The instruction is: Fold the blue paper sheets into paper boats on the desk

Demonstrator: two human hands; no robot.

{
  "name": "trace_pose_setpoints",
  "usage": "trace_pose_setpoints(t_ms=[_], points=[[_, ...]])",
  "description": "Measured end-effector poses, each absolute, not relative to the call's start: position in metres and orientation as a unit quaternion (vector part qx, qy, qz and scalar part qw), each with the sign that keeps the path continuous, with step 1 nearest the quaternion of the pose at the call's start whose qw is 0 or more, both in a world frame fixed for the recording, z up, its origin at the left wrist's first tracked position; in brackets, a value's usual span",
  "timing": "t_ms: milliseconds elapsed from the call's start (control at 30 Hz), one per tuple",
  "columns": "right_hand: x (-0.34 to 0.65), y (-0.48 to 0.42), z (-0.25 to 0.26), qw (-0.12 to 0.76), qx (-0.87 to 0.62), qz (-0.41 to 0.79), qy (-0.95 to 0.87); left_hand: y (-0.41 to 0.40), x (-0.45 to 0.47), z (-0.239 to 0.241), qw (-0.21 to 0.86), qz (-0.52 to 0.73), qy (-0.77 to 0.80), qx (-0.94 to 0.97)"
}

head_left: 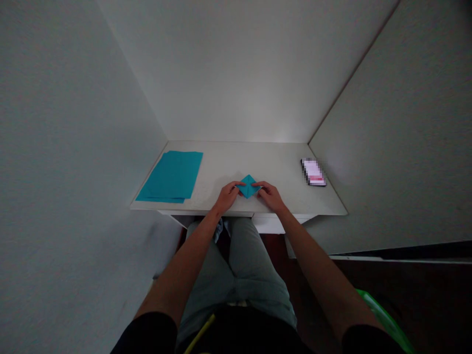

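Note:
A small folded piece of teal paper (249, 186), diamond-shaped, lies on the white desk (258, 160) near its front edge. My left hand (227, 195) pinches its left corner with curled fingers. My right hand (270, 194) presses and pinches its right corner. Both forearms reach in from below, over my lap.
A stack of flat teal paper sheets (170, 176) lies at the desk's left side. A phone (313, 172) rests at the right, near the right wall. Walls close in on the left, back and right. A green object (383, 319) shows at the lower right by the floor.

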State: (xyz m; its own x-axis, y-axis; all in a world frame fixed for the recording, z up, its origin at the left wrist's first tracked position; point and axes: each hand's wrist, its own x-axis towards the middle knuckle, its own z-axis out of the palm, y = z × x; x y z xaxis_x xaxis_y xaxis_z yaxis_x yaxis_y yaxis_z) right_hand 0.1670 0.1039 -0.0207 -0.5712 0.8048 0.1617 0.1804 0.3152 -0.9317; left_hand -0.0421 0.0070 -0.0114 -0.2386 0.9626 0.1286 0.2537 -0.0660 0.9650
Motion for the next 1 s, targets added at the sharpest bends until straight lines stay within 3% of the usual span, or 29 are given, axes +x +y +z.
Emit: trace_pose_setpoints(t_ms=[633,1000], points=[[0.163,0.105,-0.016,0.364,-0.359,0.448,-0.733,0.011,-0.046,-0.018,0.323,0.528,0.59,0.518],[0.162,0.107,-0.015,0.445,-0.371,0.505,-0.64,0.022,-0.044,-0.03,0.287,0.65,0.589,0.386]])
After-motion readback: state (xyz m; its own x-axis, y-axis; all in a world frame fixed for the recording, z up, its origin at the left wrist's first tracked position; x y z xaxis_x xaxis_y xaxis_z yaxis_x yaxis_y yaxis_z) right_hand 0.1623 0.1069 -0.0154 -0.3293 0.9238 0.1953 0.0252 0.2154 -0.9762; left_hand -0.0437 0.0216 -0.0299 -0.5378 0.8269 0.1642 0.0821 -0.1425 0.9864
